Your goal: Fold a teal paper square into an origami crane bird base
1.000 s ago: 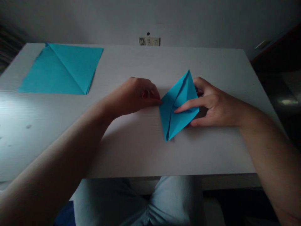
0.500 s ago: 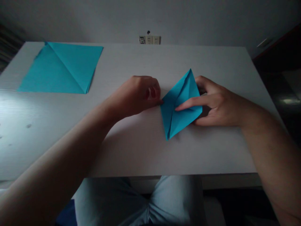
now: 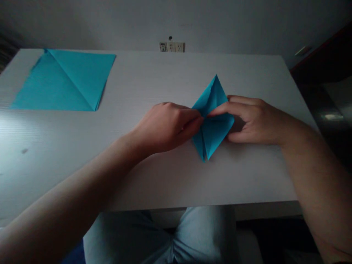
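A folded blue sheet of paper [image 3: 216, 130], roughly diamond-shaped with open flaps, is held just over the right half of the table. My left hand [image 3: 172, 126] is closed on its left side, thumb and fingers pinching the edge near the middle. On the other side, my right hand [image 3: 250, 119] grips the paper, one finger reaching onto its centre crease and the thumb at the lower right edge. Some of the right fingers are hidden behind the paper. The two hands' fingertips nearly meet at the middle.
Several larger blue sheets of paper [image 3: 66, 80], creased diagonally, lie stacked at the table's back left. The white table [image 3: 154, 179] runs back to a grey wall with power sockets [image 3: 172, 47]. My legs [image 3: 132, 234] are under its front edge.
My left hand has moved right and closed further over the paper's left side. That side is now pulled inward, so the paper looks narrower. The right hand keeps its hold.
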`<state>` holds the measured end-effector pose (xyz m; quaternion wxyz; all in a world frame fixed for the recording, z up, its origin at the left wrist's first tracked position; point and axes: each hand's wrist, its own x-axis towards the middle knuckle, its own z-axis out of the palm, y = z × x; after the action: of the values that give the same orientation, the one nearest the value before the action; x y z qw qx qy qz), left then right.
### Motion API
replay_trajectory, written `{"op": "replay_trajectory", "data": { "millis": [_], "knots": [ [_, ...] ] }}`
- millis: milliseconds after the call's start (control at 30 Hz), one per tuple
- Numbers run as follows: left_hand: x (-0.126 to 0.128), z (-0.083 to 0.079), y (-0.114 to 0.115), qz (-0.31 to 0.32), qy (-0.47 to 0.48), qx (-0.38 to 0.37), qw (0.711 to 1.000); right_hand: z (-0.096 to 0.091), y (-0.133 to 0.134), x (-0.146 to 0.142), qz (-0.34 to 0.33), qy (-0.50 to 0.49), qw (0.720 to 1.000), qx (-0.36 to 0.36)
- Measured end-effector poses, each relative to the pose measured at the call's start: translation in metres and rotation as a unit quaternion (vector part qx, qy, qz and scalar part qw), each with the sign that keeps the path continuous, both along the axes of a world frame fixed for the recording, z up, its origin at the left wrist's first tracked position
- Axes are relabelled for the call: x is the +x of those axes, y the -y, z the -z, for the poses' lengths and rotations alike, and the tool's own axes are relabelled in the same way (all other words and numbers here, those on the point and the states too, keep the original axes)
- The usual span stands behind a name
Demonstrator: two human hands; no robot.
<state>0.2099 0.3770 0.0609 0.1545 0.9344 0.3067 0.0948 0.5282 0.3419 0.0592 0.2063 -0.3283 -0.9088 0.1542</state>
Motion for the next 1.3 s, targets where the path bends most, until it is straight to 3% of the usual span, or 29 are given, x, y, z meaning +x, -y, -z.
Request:
{"op": "replay_trajectory", "data": {
  "millis": [467, 600, 967, 1300],
  "knots": [
    [-0.007, 0.004, -0.009, 0.024, 0.016, -0.046, 0.999, -0.016, 0.001, 0.005, -0.004, 0.010, 1.000, 0.026],
    [-0.010, 0.011, -0.011, 0.043, 0.020, -0.021, 0.999, -0.020, 0.002, 0.010, 0.016, 0.032, 0.999, 0.001],
    [-0.010, 0.022, -0.002, 0.101, -0.009, 0.055, 0.993, -0.018, 0.012, 0.009, 0.036, 0.075, 0.995, 0.055],
    [-0.007, 0.024, 0.006, 0.107, -0.027, 0.099, 0.989, -0.031, 0.017, -0.009, 0.068, 0.003, 0.998, -0.014]
  ]
}}
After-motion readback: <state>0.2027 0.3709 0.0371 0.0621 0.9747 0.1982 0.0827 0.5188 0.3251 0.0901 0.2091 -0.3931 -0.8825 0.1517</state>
